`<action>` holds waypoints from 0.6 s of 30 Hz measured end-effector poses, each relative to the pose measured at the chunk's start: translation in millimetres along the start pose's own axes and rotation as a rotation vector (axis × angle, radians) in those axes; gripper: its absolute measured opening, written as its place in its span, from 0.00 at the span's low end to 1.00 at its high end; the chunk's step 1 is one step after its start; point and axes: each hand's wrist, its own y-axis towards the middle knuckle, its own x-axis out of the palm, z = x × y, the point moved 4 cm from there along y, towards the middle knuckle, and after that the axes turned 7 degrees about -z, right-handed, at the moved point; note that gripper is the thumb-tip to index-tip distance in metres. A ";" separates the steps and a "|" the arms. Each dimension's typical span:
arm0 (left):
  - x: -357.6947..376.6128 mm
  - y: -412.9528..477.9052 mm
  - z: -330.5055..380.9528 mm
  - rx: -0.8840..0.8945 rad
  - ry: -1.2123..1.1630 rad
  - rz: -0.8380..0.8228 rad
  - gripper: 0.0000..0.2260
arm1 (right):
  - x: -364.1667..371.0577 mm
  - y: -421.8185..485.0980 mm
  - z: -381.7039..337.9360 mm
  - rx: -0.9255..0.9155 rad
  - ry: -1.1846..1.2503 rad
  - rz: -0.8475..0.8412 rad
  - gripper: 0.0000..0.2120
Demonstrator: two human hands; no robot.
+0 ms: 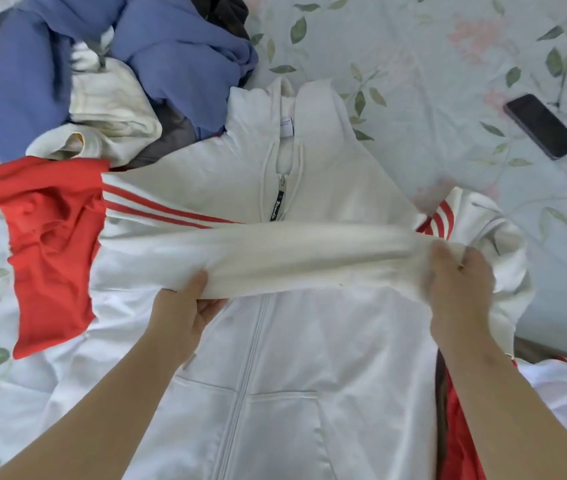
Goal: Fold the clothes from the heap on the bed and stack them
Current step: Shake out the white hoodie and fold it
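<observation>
Crosswise over the white jacket [275, 358] on the bed [413, 64], its sleeve [292, 258] stretches between 2 hands: left hand [185, 306] pinches the lower edge, right hand [458, 282] clutches the bunched end.

White jacket [309, 375]: smooth knit cloth with a faint sheen. Its zip pull [280, 187] is bright metal with a black tab. Red garment [50, 244]: matt cloth, finely creased. Blue garment [178, 57]: thick, soft, matt cloth of fleecy look. Cream garment [112, 109]: matt, soft-looking cloth. Bed sheet [431, 46]: thin printed cloth, matt, wrinkled. Phone [543, 126]: smooth, glossy dark face that reflects light.
</observation>
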 end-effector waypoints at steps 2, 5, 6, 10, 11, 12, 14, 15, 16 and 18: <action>-1.8 -4.4 -3.6 0.002 0.276 0.004 0.05 | -15.7 6.8 1.5 0.070 -0.035 0.042 0.05; -7.3 -5.4 -17.3 -0.128 0.437 0.053 0.08 | -15.0 11.0 23.4 0.269 -0.126 -0.050 0.13; -9.5 -6.6 -20.8 -0.186 0.464 0.078 0.09 | -12.6 10.1 33.9 0.296 -0.162 -0.094 0.17; -7.6 -18.4 -22.5 -0.238 0.588 0.214 0.17 | -7.5 -0.3 62.0 0.294 -0.249 -0.205 0.24; -3.0 -22.1 -17.2 -0.121 0.753 0.253 0.20 | -8.1 -1.5 64.8 0.286 -0.253 -0.214 0.25; 4.2 -24.6 -10.8 0.063 0.970 0.277 0.22 | -9.7 -1.6 66.3 0.281 -0.255 -0.209 0.24; 29.6 -31.2 2.9 0.461 1.264 0.240 0.21 | -16.5 0.6 67.0 0.277 -0.245 -0.154 0.20; 43.1 -31.3 10.0 0.592 1.303 0.201 0.16 | -20.3 1.5 66.6 0.269 -0.238 -0.129 0.17; 53.8 -24.9 15.4 0.649 1.349 0.165 0.10 | -22.9 2.0 65.9 0.258 -0.234 -0.123 0.15; 70.9 -2.1 22.4 0.576 1.587 0.097 0.12 | -21.2 1.8 63.9 0.248 -0.224 -0.180 0.13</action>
